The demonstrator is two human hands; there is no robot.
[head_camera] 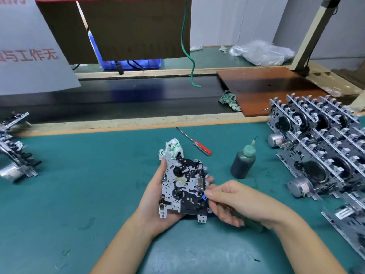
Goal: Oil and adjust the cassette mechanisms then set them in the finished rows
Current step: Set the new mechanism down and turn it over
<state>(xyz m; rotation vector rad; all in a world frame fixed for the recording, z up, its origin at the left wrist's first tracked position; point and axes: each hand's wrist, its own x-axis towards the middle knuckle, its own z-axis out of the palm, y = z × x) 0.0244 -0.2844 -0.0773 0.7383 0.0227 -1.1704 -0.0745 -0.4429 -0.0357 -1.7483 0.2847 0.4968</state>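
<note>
Finished rows stand at the right of the green bench mat, well apart from the work; a further group of mechanisms lies at the far left edge. The oil bottle stands upright just right of your hands, uncapped tip up, and the red-handled screwdriver lies beyond it to the left.

Your left hand cradles the cassette mechanism from beneath, fingers curled round its left edge, face up and tilted toward you. Keep that support steady, in my judgement.

Your right hand grips a green-handled tool, fingers closed round it, the blue tip touching the mechanism's right edge. Work lightly there; small parts sit close.
</note>
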